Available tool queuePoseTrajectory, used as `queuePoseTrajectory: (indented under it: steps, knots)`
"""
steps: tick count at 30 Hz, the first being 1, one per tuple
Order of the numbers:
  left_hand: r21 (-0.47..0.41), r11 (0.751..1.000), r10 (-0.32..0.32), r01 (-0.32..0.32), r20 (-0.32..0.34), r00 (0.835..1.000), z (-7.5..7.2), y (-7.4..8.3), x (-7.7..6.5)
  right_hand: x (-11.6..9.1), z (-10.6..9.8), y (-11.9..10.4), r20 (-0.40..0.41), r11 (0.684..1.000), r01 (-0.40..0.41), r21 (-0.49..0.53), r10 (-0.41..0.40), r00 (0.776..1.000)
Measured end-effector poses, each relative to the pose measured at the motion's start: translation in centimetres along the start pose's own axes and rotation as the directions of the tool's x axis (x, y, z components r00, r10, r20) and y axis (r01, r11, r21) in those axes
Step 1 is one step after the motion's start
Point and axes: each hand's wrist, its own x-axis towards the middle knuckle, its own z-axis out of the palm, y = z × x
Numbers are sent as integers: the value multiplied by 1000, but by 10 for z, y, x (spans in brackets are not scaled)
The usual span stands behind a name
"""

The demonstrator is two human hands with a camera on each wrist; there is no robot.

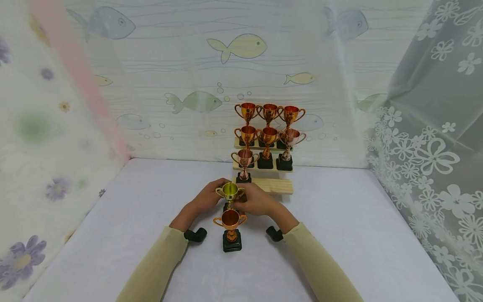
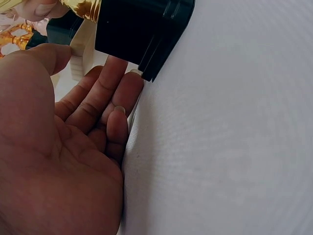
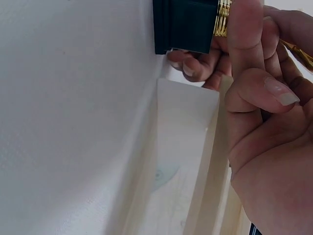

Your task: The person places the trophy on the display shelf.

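A gold trophy cup (image 1: pixel 229 191) with two handles and a black square base (image 2: pixel 142 34) stands between the hands. My right hand (image 1: pixel 256 199) pinches it by the gold stem (image 3: pixel 222 18), just above the base. My left hand (image 1: pixel 207 196) lies on the other side, palm turned toward the trophy; its loosely bent fingers (image 2: pixel 90 105) reach beside the base, fingertips right at its lower edge. Nearer to me, an orange-gold trophy (image 1: pixel 231 222) stands upright on the white table (image 1: pixel 320 243).
Behind the hands rises a stepped wooden rack (image 1: pixel 273 185). Three orange-gold trophies (image 1: pixel 269 111) fill its top step; the middle step holds two orange-gold ones and a rose-gold trophy (image 1: pixel 291 138). Another rose-gold trophy (image 1: pixel 245 158) stands at the lowest step's left end. A fish-patterned curtain (image 1: pixel 181 63) hangs behind.
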Motion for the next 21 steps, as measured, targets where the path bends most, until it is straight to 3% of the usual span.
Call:
queuePoseTrajectory:
  steps: [4, 11, 21]
  knots:
    - [9, 1000, -13, 12, 5, 1000, 0, -6, 2, -1, -2, -1, -6, 1000, 10, -23, -10, 1000]
    - [15, 999, -43, 43, 4, 999, 1, -7, 3, -2, -5, 0, 25, 999, 14, 51, -15, 1000]
    - [-45, 996, -81, 82, 26, 996, 1, -6, 4, -5, -13, 5, 28, 998, 31, 57, -32, 999]
